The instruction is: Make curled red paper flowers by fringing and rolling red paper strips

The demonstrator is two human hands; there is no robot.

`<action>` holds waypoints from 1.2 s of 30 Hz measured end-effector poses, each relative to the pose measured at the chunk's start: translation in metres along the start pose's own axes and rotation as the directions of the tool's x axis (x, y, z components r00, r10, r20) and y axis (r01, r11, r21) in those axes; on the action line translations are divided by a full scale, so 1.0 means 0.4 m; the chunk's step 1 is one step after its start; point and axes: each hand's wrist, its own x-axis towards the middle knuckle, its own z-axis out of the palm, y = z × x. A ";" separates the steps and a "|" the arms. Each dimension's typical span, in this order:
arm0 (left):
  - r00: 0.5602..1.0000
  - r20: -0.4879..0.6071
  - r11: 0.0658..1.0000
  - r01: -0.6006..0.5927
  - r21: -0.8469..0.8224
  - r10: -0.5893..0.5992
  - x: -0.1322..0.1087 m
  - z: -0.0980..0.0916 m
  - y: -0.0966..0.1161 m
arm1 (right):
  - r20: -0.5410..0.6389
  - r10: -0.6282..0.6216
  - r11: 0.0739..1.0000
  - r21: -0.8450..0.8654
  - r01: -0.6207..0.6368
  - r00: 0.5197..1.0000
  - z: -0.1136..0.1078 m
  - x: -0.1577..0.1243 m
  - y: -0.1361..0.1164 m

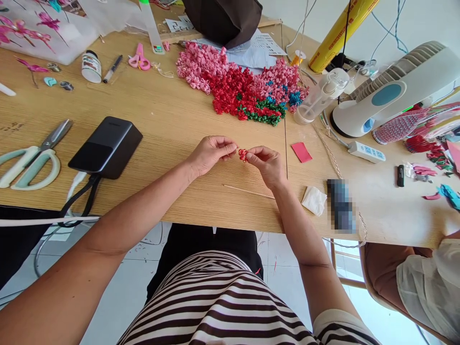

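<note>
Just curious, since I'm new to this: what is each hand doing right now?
Left hand: closed, pinching a small red curl.
Right hand: closed, pinching the same small red curl.

Light wood table (161, 115), large scissors (45, 149), curled red paper strips (240, 86)
</note>
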 end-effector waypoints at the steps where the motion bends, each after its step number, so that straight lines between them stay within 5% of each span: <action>1: 1.000 -0.002 1.000 -0.010 0.018 0.010 -0.001 0.001 0.000 | -0.012 -0.023 1.000 -0.013 0.023 1.000 0.001 0.000 0.000; 17: 0.956 0.093 0.906 -0.294 0.304 0.279 -0.023 0.024 0.032 | -0.051 -0.200 0.978 -0.077 0.196 0.979 0.008 -0.006 -0.005; 24: 0.954 0.001 0.916 -0.288 0.281 0.300 -0.019 0.023 0.017 | -0.093 -0.151 0.983 -0.117 0.140 0.984 0.012 -0.009 -0.006; 36: 0.944 0.071 0.848 -0.322 0.421 0.323 -0.013 0.023 -0.010 | -0.134 -0.124 0.984 -0.144 0.105 0.983 0.041 -0.010 -0.004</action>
